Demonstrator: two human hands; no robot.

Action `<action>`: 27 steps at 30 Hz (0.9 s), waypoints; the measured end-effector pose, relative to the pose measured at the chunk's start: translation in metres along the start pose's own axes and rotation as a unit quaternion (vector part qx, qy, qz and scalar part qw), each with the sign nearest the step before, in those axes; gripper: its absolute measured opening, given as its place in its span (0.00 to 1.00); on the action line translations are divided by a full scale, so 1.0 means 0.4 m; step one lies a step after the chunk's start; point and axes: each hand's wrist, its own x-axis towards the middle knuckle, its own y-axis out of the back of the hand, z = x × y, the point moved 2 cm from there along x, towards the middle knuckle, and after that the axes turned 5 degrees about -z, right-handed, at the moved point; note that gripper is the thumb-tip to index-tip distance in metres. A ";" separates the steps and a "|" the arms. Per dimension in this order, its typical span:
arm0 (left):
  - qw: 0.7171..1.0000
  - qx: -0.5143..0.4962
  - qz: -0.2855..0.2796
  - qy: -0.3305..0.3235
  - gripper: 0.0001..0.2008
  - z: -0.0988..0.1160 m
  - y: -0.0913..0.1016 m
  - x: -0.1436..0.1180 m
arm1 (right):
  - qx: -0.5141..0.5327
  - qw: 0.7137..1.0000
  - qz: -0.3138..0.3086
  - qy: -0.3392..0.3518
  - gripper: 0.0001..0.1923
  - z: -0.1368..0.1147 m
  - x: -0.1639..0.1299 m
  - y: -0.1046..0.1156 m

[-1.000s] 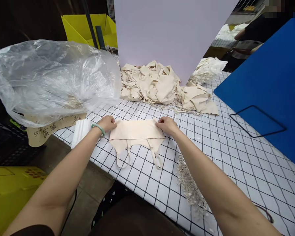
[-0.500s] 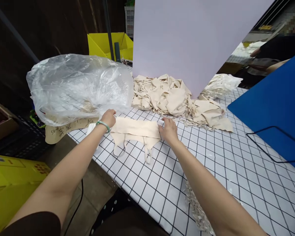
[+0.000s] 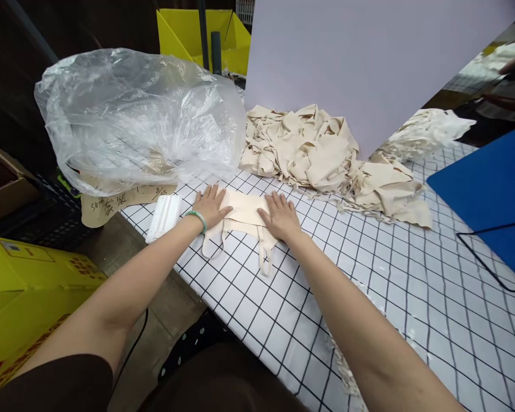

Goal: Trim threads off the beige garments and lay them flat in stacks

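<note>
A beige strapped bra top (image 3: 245,209) lies flat on the checked tablecloth (image 3: 240,297), its upper band folded over and its straps pointing toward me. My left hand (image 3: 210,207), with a pale green bangle at the wrist, rests spread on the garment's left end. On the right end my right hand (image 3: 280,217) presses down with fingers extended, covering that edge. Both hands are open and grip nothing. A white folded stack (image 3: 165,216), whose kind I cannot make out, sits just left of my left wrist.
A big clear plastic bag (image 3: 141,114) covers the table's left end, above handwritten brown paper (image 3: 105,207). Beige fabric pieces (image 3: 309,149) are heaped by a pale lilac panel (image 3: 352,63). A blue board (image 3: 493,189) stands right; yellow boxes (image 3: 30,303) are left.
My hands have moved inward from the garment's ends and now lie flat on it. The view has tilted down and shifted, showing more of the white stack.
</note>
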 end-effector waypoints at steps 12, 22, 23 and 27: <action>0.998 -0.066 -0.003 0.015 0.03 0.025 -0.043 -0.352 | -0.027 0.984 0.027 0.176 0.34 -0.215 0.051 0.042; 0.983 -0.118 0.140 -0.028 0.12 -0.039 0.034 -0.321 | 0.022 0.979 -0.037 0.197 0.35 -0.342 0.078 -0.008; 0.973 -0.132 0.180 -0.054 0.14 -0.016 0.047 -0.289 | 0.033 0.979 -0.028 0.199 0.35 -0.332 0.083 0.002; 0.959 -0.179 0.169 -0.137 0.22 0.155 0.067 -0.125 | 0.035 0.986 0.029 0.162 0.35 -0.222 0.079 0.069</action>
